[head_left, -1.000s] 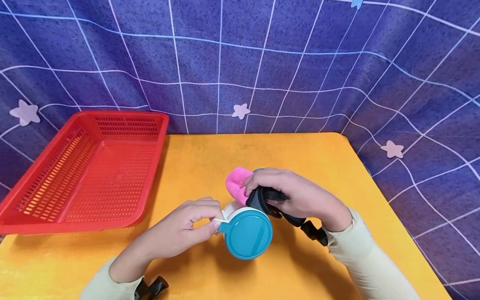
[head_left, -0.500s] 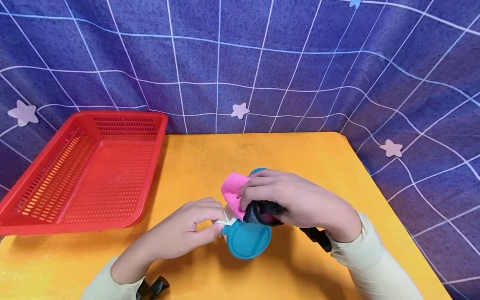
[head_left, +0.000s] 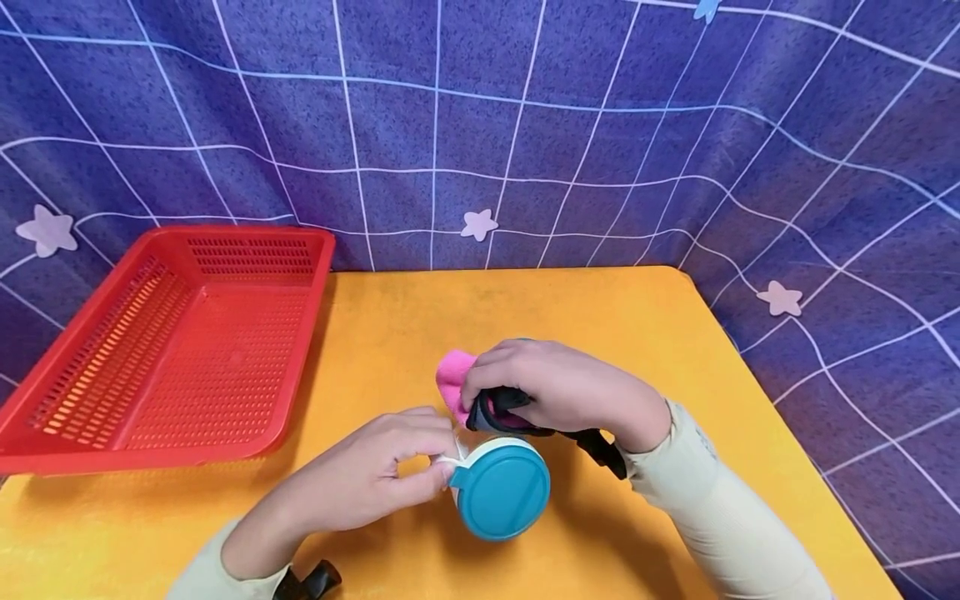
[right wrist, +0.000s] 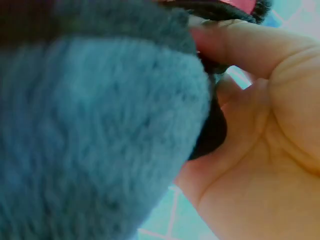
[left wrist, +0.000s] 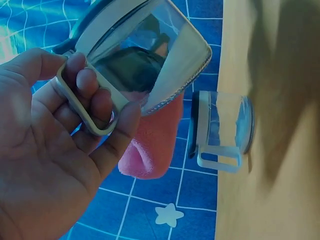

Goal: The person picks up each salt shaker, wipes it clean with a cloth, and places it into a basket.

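Note:
My left hand grips the pale handle of a clear jar with a teal lid. The jar is tilted and off the table, its lid facing the head camera. My right hand holds a fuzzy cloth, pink on one side and grey-blue on the other, with black trim. It lies against or close to the far side of the jar; exact contact is hidden. A second clear jar with a handle stands upright on the table behind, mostly hidden by my right hand in the head view.
A red perforated basket sits at the left of the yellow table. A blue gridded curtain hangs along the back and right side. Small camera mounts are strapped at both wrists.
The cloth in my right hand came nearer over the jar's upper side, partly covering the lid, then drew back leftward and off the lid. The jar has dipped slightly toward me, still in my left hand.

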A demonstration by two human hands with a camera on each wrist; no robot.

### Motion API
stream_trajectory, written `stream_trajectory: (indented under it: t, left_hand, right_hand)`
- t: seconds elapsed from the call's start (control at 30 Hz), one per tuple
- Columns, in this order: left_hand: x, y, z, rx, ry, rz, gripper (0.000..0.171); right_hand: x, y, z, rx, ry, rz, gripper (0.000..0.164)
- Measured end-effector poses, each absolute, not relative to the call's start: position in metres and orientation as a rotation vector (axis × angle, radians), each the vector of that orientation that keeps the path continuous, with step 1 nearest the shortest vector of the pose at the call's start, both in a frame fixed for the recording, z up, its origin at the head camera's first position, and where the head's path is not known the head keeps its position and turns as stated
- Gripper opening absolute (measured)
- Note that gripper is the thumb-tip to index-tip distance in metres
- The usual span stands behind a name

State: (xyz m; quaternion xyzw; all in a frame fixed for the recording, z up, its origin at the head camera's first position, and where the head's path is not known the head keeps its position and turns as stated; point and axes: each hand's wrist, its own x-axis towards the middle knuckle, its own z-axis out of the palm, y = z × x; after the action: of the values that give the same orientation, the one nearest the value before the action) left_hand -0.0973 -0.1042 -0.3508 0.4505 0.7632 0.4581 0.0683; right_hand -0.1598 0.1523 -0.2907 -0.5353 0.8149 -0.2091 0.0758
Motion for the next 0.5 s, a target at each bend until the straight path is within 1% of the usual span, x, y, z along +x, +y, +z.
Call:
stream_trajectory:
  t: [0.13,0.3,0.4,0.5]
  left_hand:
    - [-0.099,-0.107,-0.351,1.357,2.304,1.414,0.019]
    - [-0.103,-0.111,-0.352,1.253,2.335,1.518,0.022]
    - [-0.105,-0.113,-0.353,1.206,2.344,1.61,0.024]
    - [-0.106,-0.114,-0.353,1.192,2.369,1.679,0.026]
  right_hand:
    - [-0.167,0.162,-0.3,-1.622,2.365,-0.833,0.046]
    - [-0.169,0.175,-0.303,-1.573,2.336,-1.09,0.06]
    - [-0.167,0.181,-0.304,-1.513,2.332,-1.245,0.062]
    - [-0.163,0.185,-0.306,-1.49,2.332,-1.383,0.057]
